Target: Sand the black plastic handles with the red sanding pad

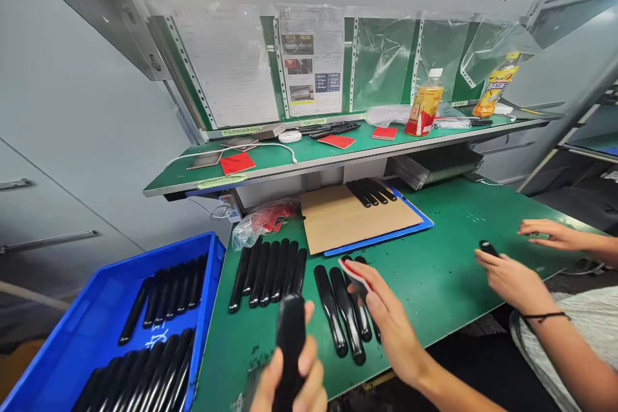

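Observation:
Upright in my left hand (313, 370), with the fingers wrapped round it, is a glossy black handle-like piece (291, 341) that runs out of the bottom of the view. My right hand (396, 325) grips a thin pad (356, 278), red on one face and greyish on the other, between thumb and fingers. That pad is apart from the held piece. Just behind and below it, several black pieces (342, 309) lie side by side on the green table, partly covered by my right hand. Left of these lies another row of black pieces (275, 270).
A blue bin (212, 283) with rows of black pieces stands at the left. Behind are a cardboard sheet (355, 219) and a shelf (309, 164) with red pads (237, 163) and drink bottles (425, 106). At right, a co-worker's hand (514, 280) holds a black piece.

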A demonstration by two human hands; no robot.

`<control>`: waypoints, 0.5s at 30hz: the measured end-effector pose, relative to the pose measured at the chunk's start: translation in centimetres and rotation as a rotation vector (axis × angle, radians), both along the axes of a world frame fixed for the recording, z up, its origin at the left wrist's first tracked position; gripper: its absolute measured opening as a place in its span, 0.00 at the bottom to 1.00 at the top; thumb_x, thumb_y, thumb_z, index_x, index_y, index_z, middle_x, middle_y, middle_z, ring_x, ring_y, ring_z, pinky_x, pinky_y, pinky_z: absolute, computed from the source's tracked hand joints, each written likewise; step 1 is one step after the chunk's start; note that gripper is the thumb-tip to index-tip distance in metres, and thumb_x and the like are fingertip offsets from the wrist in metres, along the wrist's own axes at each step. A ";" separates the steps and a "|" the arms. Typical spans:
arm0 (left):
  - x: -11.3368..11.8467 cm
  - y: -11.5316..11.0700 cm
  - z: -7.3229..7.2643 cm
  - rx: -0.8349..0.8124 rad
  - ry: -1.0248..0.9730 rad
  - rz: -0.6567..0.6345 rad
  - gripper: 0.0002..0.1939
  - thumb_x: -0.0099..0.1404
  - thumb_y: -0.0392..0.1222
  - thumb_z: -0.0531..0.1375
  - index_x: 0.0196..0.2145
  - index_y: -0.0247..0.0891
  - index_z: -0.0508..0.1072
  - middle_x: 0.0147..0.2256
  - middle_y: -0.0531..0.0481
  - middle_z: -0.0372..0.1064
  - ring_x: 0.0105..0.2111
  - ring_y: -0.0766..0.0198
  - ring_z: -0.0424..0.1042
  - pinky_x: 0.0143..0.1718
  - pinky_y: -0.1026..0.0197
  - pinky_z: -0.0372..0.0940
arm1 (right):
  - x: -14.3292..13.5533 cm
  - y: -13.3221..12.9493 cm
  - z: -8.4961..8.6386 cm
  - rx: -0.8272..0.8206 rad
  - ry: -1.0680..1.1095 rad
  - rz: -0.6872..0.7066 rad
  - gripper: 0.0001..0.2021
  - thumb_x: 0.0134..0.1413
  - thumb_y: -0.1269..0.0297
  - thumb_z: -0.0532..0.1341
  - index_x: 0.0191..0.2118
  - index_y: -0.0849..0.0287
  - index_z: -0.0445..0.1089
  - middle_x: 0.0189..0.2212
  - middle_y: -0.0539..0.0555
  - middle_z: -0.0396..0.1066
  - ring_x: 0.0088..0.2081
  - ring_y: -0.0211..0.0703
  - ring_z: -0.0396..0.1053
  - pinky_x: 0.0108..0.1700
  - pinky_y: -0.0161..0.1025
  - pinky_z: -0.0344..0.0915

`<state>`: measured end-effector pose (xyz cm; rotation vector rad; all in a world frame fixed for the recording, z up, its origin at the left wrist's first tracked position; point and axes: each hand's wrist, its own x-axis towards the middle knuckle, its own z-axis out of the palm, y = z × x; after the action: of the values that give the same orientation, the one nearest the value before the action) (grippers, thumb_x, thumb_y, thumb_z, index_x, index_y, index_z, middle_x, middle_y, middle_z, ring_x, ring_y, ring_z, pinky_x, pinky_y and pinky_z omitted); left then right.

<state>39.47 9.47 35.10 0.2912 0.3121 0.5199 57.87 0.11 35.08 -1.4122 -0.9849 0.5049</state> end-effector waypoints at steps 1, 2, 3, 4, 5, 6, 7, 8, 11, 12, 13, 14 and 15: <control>0.7 0.7 0.3 -0.055 0.020 0.099 0.23 0.64 0.47 0.67 0.56 0.45 0.73 0.30 0.55 0.62 0.18 0.76 0.57 0.17 0.71 0.55 | -1.1 -0.5 -0.5 0.032 -0.006 0.004 0.24 0.71 0.47 0.48 0.65 0.47 0.64 0.65 0.54 0.62 0.62 0.52 0.64 0.64 0.49 0.64; 1.4 1.5 0.6 -0.121 0.045 0.209 0.19 0.68 0.44 0.63 0.56 0.44 0.72 0.31 0.54 0.63 0.19 0.75 0.59 0.18 0.71 0.57 | -2.0 -0.8 -1.0 0.064 -0.019 0.000 0.25 0.70 0.47 0.47 0.65 0.47 0.63 0.66 0.54 0.60 0.65 0.54 0.60 0.65 0.51 0.62; 2.1 2.3 0.9 -0.183 0.068 0.316 0.17 0.70 0.43 0.59 0.55 0.42 0.72 0.32 0.54 0.63 0.21 0.74 0.61 0.21 0.70 0.60 | -2.9 -1.0 -1.6 0.092 -0.025 -0.015 0.25 0.70 0.47 0.47 0.66 0.47 0.62 0.67 0.54 0.59 0.67 0.56 0.58 0.66 0.52 0.62; 2.7 3.0 1.2 -0.231 0.087 0.404 0.15 0.71 0.43 0.56 0.54 0.41 0.71 0.32 0.53 0.63 0.22 0.73 0.62 0.23 0.69 0.62 | -3.7 -1.1 -2.1 0.112 -0.025 -0.032 0.25 0.70 0.47 0.46 0.67 0.46 0.61 0.68 0.55 0.57 0.67 0.57 0.56 0.65 0.53 0.62; 3.3 3.6 1.4 -0.264 0.099 0.460 0.14 0.71 0.42 0.55 0.52 0.40 0.71 0.32 0.53 0.63 0.23 0.73 0.63 0.25 0.68 0.64 | -4.5 -1.1 -2.6 0.123 -0.020 -0.049 0.26 0.71 0.47 0.45 0.67 0.45 0.60 0.68 0.55 0.56 0.67 0.58 0.56 0.64 0.54 0.64; 3.8 4.0 1.6 -0.290 0.101 0.482 0.12 0.70 0.41 0.54 0.49 0.39 0.71 0.30 0.54 0.62 0.23 0.73 0.63 0.25 0.68 0.64 | -5.2 -1.0 -3.1 0.131 -0.012 -0.066 0.26 0.71 0.46 0.44 0.68 0.44 0.59 0.69 0.55 0.55 0.67 0.60 0.57 0.62 0.55 0.67; 4.2 4.2 1.8 -0.310 0.093 0.476 0.09 0.68 0.39 0.55 0.44 0.37 0.71 0.27 0.56 0.59 0.21 0.73 0.62 0.24 0.69 0.63 | -5.9 -0.9 -3.5 0.135 -0.005 -0.086 0.26 0.71 0.46 0.42 0.68 0.43 0.57 0.69 0.55 0.54 0.66 0.61 0.59 0.60 0.56 0.69; 4.5 4.3 1.9 -0.323 0.077 0.460 0.05 0.66 0.37 0.55 0.39 0.36 0.70 0.24 0.58 0.57 0.19 0.74 0.60 0.22 0.70 0.60 | -6.6 -0.8 -3.8 0.134 -0.006 -0.111 0.26 0.71 0.47 0.41 0.69 0.42 0.55 0.69 0.55 0.54 0.66 0.61 0.60 0.58 0.56 0.71; 4.9 4.3 2.8 -0.265 0.026 0.511 0.05 0.60 0.34 0.56 0.28 0.38 0.61 0.19 0.62 0.49 0.13 0.76 0.52 0.15 0.71 0.51 | -8.4 -0.4 -4.2 0.144 -0.170 -0.295 0.26 0.73 0.53 0.38 0.71 0.44 0.52 0.69 0.57 0.53 0.65 0.61 0.60 0.53 0.56 0.74; 5.0 4.2 3.3 -0.220 0.021 0.557 0.07 0.58 0.34 0.56 0.27 0.39 0.59 0.18 0.63 0.49 0.13 0.76 0.51 0.14 0.71 0.49 | -8.8 -0.1 -4.1 0.154 -0.299 -0.400 0.26 0.73 0.54 0.38 0.71 0.44 0.52 0.69 0.57 0.54 0.64 0.61 0.62 0.51 0.55 0.74; 5.0 4.2 3.9 -0.185 0.022 0.593 0.07 0.58 0.34 0.55 0.26 0.39 0.58 0.18 0.63 0.49 0.12 0.76 0.51 0.14 0.71 0.49 | -9.0 0.3 -4.1 0.162 -0.435 -0.502 0.25 0.73 0.54 0.40 0.70 0.43 0.52 0.68 0.57 0.55 0.62 0.60 0.64 0.49 0.54 0.75; 5.1 4.2 4.5 -0.173 0.029 0.595 0.07 0.58 0.34 0.55 0.26 0.40 0.58 0.18 0.63 0.49 0.12 0.76 0.51 0.13 0.71 0.49 | -9.0 0.8 -4.1 0.166 -0.557 -0.583 0.24 0.73 0.53 0.42 0.70 0.41 0.53 0.66 0.56 0.58 0.59 0.59 0.67 0.47 0.53 0.75; 5.2 4.3 5.0 -0.179 0.031 0.591 0.07 0.58 0.34 0.54 0.27 0.40 0.57 0.18 0.63 0.49 0.12 0.76 0.51 0.13 0.70 0.49 | -8.7 1.4 -4.1 0.163 -0.652 -0.635 0.23 0.72 0.52 0.45 0.69 0.40 0.55 0.64 0.56 0.62 0.56 0.57 0.70 0.45 0.52 0.76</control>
<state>44.63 13.79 40.10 0.0262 0.4749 1.0627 49.18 1.48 31.01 -1.6689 -0.9733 -0.5268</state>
